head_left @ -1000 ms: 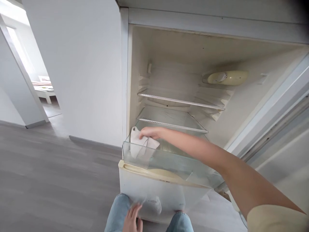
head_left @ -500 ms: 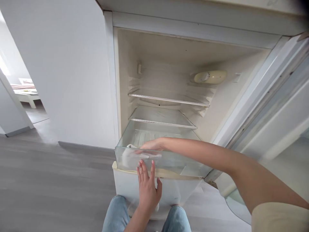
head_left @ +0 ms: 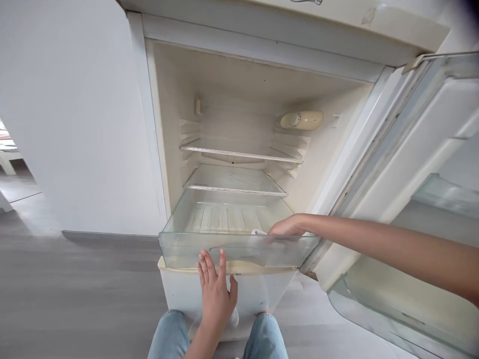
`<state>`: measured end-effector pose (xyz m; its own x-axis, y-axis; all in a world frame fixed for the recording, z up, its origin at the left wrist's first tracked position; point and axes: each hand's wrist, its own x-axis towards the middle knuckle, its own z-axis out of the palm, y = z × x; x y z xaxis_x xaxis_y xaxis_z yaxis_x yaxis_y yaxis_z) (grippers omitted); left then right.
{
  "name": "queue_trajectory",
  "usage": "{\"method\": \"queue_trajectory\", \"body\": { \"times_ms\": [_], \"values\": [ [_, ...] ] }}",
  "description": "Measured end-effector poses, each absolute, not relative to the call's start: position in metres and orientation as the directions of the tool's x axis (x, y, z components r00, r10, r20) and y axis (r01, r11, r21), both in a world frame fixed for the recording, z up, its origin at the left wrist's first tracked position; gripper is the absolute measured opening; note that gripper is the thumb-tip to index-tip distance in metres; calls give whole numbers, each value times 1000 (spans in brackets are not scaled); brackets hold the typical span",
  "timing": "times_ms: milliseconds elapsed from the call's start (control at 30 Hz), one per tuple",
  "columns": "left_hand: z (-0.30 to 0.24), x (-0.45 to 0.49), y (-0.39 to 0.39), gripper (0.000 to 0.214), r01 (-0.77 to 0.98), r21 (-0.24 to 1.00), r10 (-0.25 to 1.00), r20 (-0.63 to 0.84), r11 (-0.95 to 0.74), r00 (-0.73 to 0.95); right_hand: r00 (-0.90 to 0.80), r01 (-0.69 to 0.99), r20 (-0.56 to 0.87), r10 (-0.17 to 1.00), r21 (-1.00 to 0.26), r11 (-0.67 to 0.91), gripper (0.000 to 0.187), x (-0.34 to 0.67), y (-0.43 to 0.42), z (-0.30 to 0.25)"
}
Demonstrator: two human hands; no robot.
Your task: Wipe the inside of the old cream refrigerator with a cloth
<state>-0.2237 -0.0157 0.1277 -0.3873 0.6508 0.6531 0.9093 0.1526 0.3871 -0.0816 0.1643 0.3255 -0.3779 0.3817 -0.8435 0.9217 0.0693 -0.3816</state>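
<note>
In the head view, the right grip [head_left: 288, 227] reaches into the clear crisper drawer [head_left: 239, 252] of an open fridge [head_left: 254, 80], closed on a white cloth [head_left: 259, 232], of which only a sliver shows by the fingers. Hand and cloth now sit right of centre in the drawer, having moved right from its left end. The left grip [head_left: 216, 294] stays open with spread fingers, holding nothing, at the drawer's near lower edge above the jeans-clad knees [head_left: 170, 339]. More of the fridge door [head_left: 430, 129] shows at right than before, and a glass shelf [head_left: 234, 187] stands just far of the drawer.
</note>
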Motion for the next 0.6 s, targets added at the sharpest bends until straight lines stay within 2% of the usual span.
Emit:
{"method": "queue_trajectory", "body": {
  "times_ms": [100, 267, 367, 500, 600],
  "values": [
    [129, -223, -17, 74, 904, 401, 654, 646, 149, -395, -328, 942, -876, 354, -333, 48, 22, -60, 173, 331],
    [131, -223, -18, 72, 898, 418, 668, 631, 135, -394, -286, 958, -869, 404, -270, 98, 20, -62, 172, 336],
    [134, -224, -17, 72, 892, 432, 665, 629, 131, -403, -363, 932, -837, 408, -321, 170, 21, -82, 157, 342],
    [136, -225, -17, 72, 885, 449, 667, 623, 124, -410, -509, 861, -699, 503, -412, 300, 23, -111, 133, 352],
    [135, -225, -17, 74, 879, 462, 654, 631, 114, -416, -597, 802, -621, 507, -474, 364, 28, -131, 117, 358]
  ]
}}
